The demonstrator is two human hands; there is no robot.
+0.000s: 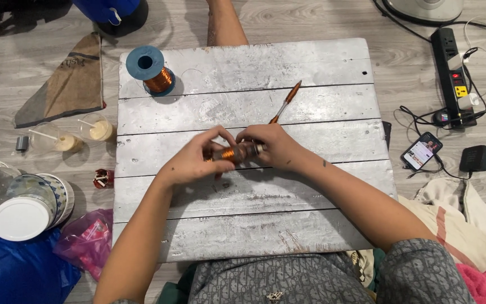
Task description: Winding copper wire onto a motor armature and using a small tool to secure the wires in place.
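Both my hands meet over the middle of a silver-painted wooden board (310,67). My left hand (195,160) and my right hand (274,147) together grip a small coil wound with copper wire (232,153), one hand at each end. My fingers hide most of the coil's ends. A screwdriver with an orange handle (286,101) lies on the board just beyond my right hand. A blue spool of copper wire (150,70) stands at the board's far left corner.
Left of the board on the floor are two plastic cups with straws (80,135), a stack of bowls and lids (26,208) and a pink bag (85,239). To the right lie a power strip (455,73), a phone (421,150), a charger (475,159) and cloths (479,247).
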